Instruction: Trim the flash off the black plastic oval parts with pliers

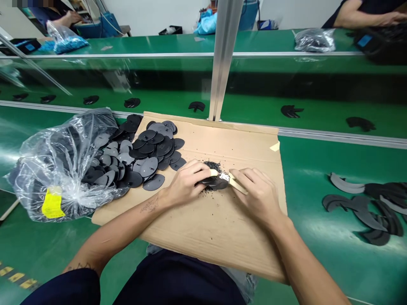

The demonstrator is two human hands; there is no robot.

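Note:
My left hand is closed on a black plastic disc, holding it low over the cardboard sheet. A pale yellow covering shows on a fingertip of that hand. My right hand grips a small pair of nippers with cream handles. Their metal head meets the disc, and the cutting edges are too small to make out. Black plastic scraps lie heaped just beyond the disc, with bits scattered around. Left of my hands is a pile of black oval discs.
A clear plastic bag spills more discs at the left. Curved black pieces lie on the green table at right. Behind a metal post, black parts sit spaced along a green strip. Two other people's arms show at the back.

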